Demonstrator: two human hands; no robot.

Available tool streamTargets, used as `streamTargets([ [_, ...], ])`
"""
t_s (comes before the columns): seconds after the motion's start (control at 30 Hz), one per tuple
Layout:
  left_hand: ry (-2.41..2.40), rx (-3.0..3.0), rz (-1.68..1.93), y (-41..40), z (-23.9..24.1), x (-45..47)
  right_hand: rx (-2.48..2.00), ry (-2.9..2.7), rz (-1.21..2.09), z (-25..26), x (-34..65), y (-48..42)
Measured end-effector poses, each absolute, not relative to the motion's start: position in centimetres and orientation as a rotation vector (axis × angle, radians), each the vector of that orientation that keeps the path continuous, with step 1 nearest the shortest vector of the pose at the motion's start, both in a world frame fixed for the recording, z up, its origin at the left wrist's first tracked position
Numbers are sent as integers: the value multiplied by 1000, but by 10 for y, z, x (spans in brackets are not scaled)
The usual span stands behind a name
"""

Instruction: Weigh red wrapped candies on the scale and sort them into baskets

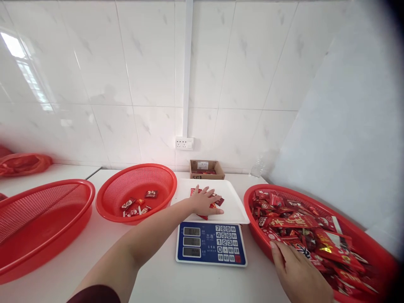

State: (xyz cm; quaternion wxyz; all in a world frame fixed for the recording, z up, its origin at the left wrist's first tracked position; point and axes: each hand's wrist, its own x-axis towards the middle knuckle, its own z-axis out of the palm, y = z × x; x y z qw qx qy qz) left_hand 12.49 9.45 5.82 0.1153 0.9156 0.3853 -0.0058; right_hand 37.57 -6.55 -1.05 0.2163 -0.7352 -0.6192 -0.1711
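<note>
My left hand is over the white pan of a digital weighing scale, palm down with its fingers spread. Under and around it lie several small red snack packets, partly hidden by the hand. My right hand is at the near left edge of a red plastic basket, its fingers stretched over the rim beside the packets. That basket is filled with red wrapped packets of different sizes. The scale's blue keypad panel faces me, with its displays at the left.
Left of the scale stands a round red basket holding a few packets. A larger red basket is farther left. Behind the scale, a small cardboard box sits near the tiled wall. A red bag lies at the far left.
</note>
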Motion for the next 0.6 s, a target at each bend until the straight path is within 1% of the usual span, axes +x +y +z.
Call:
streamTargets([
  [0.1,1193,2641,104,98,63,122,-2021,-1730,-483,-13,378,-65],
  [0.27,1476,2572,218,113,75,92,-1997,-1735,-525,-15,379,-65],
  [0.43,1829,2487,143,117,82,23,-1999,-1738,-589,-15,378,-66],
  [0.6,2253,2292,10,99,88,-72,-1932,-1757,-649,-14,377,-66],
])
